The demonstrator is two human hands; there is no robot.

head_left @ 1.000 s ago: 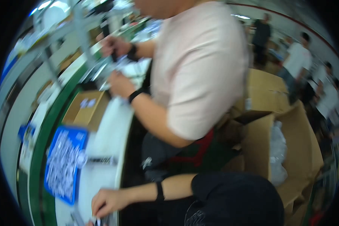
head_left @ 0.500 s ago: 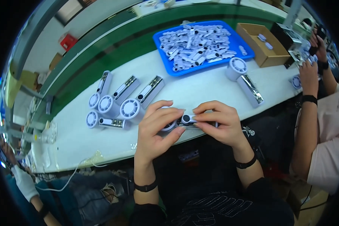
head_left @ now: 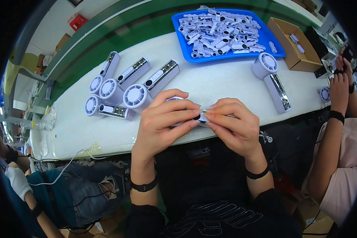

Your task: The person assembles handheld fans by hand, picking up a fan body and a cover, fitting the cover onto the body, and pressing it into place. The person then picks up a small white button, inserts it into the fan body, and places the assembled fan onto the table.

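While the fingers of the left hand [head_left: 156,125] and right hand [head_left: 240,127] are clamped on a lavender fan [head_left: 202,118] near the white surface [head_left: 218,83] edge, a blue tray [head_left: 216,59] of small parts [head_left: 226,31] lies beyond.

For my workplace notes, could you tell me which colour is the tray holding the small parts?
The tray is bright blue, best seen in the head view.
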